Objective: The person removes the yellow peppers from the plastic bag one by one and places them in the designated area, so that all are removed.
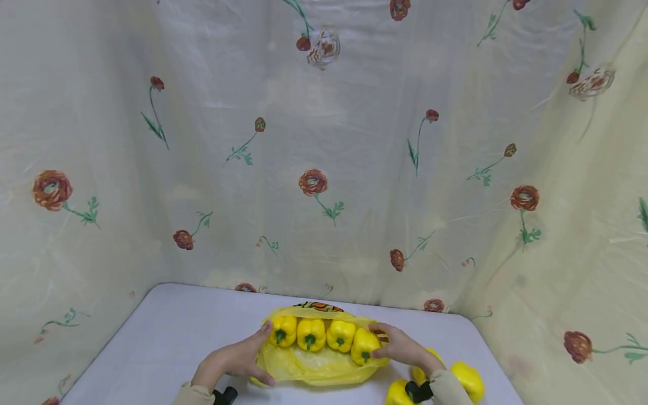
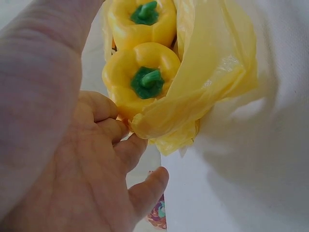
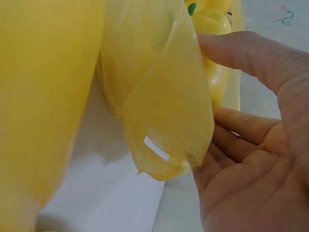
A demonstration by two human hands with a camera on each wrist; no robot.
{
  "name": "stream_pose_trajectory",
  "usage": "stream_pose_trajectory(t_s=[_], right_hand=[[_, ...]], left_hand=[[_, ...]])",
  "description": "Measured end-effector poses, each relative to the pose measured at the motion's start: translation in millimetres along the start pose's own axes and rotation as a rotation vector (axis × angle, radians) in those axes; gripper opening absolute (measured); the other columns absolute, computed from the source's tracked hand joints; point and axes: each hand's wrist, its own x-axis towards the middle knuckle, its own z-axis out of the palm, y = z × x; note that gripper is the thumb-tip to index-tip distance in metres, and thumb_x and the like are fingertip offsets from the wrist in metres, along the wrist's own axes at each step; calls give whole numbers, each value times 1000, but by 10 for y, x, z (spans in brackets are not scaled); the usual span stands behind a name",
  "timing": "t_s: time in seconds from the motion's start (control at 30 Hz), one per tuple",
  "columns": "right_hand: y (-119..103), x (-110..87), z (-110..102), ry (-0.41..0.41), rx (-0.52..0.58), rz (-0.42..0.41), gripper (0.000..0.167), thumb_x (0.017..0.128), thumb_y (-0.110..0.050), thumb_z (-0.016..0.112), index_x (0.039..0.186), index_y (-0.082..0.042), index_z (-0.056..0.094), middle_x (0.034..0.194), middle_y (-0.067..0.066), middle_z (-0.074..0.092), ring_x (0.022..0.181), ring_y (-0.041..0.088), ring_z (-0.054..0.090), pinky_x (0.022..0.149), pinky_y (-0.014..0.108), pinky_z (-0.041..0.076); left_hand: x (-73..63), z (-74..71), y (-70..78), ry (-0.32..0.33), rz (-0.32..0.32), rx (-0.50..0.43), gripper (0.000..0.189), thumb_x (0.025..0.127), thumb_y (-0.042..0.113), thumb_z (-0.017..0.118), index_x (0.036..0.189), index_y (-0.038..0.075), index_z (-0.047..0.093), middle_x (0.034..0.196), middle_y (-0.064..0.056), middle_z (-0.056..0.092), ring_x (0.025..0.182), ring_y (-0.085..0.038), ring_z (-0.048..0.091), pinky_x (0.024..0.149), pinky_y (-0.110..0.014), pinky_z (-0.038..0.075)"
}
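Several yellow bell peppers with green stems stand in a row inside an opened yellow plastic bag [image 1: 304, 371]. My right hand [image 1: 402, 344] holds the rightmost bell pepper [image 1: 363, 344], its thumb on one side and fingers round the other. The right wrist view shows a bag handle [image 3: 169, 106] hanging beside that hand. At the bag's left end is my left hand [image 1: 240, 355], fingers spread, the leftmost bell pepper [image 1: 284, 331] close to its index finger. In the left wrist view, those fingertips touch the bag's edge and the end bell pepper [image 2: 130, 92].
More yellow peppers lie by my right forearm, one [image 1: 468, 381] to its right and another [image 1: 397, 392] below the wrist. A white-covered table [image 1: 172, 332] carries everything. Flower-patterned cloth [image 1: 354, 140] hangs behind and at both sides.
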Motion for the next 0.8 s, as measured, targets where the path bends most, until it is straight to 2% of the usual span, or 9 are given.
stream_pose_trajectory(t_s=[0.2,0.43,0.6,0.8], right_hand=[[26,28,21,-9,-33,33,73,81,-24,77,139,7,44,143,26,45,129,42,46,107,57,37],[1,8,51,2,-77,31,75,76,-30,82,136,2,49,141,24,48,130,43,43,107,61,34],[-45,-38,70,-37,-82,13,77,76,-31,81,137,3,48,140,23,49,130,43,43,107,61,33],[-56,-47,86,-70,-89,36,78,76,-33,81,137,3,48,139,21,51,129,40,45,107,61,34]], left_hand=[[2,-3,7,-7,-8,-14,121,74,48,79,155,6,-1,162,-20,-5,148,-40,8,115,-60,19],[-2,-14,18,-2,-7,-6,121,75,49,79,155,6,-1,162,-20,-6,148,-40,9,115,-60,20],[1,-14,22,-4,-18,-17,120,75,48,79,155,7,0,162,-19,-5,148,-40,9,115,-60,20],[5,0,-3,5,-7,-4,121,74,49,79,155,6,1,161,-21,-3,148,-40,10,115,-60,20]])
